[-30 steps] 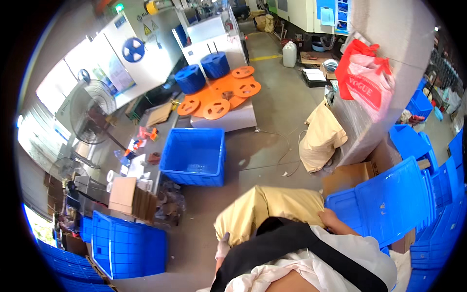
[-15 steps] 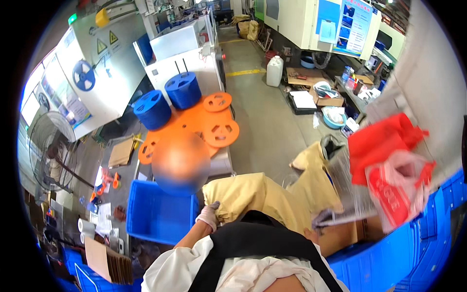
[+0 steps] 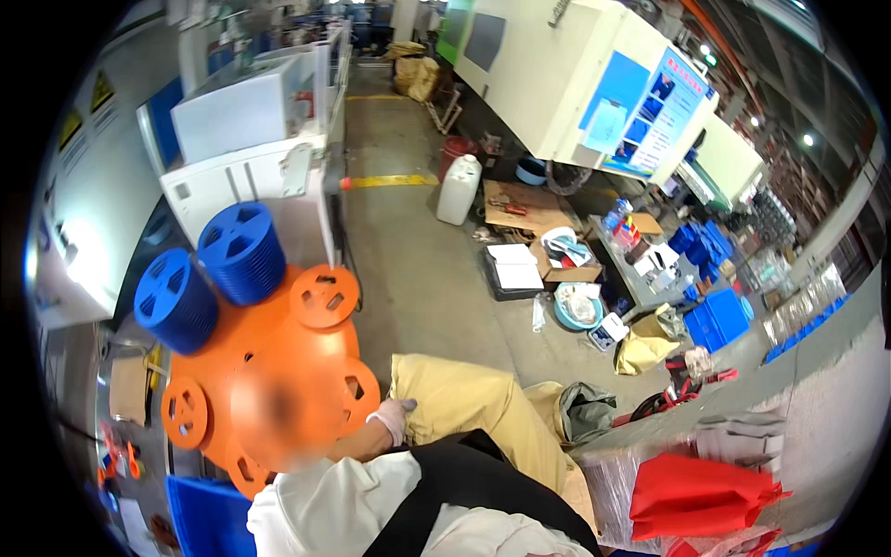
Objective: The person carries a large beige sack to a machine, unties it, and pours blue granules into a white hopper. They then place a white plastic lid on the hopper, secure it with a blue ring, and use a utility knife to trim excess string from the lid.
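Note:
My left hand (image 3: 393, 420), in a whitish glove, is closed on the top edge of a tan woven sack (image 3: 459, 395). The sack lies across in front of my body and bulges to the right. My right hand does not show; its side is hidden behind the sack and my black apron. Just left of my left hand lie orange reel discs (image 3: 357, 392) on an orange surface (image 3: 288, 348). A blurred patch covers part of that orange area.
Two stacks of blue reels (image 3: 241, 252) stand at the back left. A blue bin (image 3: 209, 520) is at lower left. Right of the sack are a grey-lined sack (image 3: 585, 413) and a red bag (image 3: 701, 497). A white jug (image 3: 458, 190) stands on the aisle floor.
My view has swung to the right and forward, so the reels and orange surface sit further left and lower. My left hand still grips the sack.

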The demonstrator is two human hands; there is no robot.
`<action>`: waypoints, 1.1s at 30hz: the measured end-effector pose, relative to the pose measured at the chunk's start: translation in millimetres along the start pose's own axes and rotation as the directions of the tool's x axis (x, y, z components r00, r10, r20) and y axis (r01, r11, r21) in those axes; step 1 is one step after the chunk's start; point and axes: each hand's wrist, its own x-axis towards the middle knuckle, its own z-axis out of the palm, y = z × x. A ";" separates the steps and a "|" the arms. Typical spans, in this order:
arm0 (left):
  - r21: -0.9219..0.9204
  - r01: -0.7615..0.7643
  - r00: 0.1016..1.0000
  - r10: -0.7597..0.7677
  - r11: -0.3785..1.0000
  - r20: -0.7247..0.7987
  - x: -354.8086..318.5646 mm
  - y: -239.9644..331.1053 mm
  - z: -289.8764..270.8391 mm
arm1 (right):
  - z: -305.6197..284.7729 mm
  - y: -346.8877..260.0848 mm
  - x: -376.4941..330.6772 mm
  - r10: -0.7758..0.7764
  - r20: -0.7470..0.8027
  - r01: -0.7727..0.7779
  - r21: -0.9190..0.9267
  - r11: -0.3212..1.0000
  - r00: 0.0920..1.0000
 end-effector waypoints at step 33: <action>-0.088 -0.405 0.858 0.345 0.910 -0.381 486.5 763.4 -215.3 | 73.1 -932.9 739.3 -0.320 0.135 0.314 0.065 0.947 0.938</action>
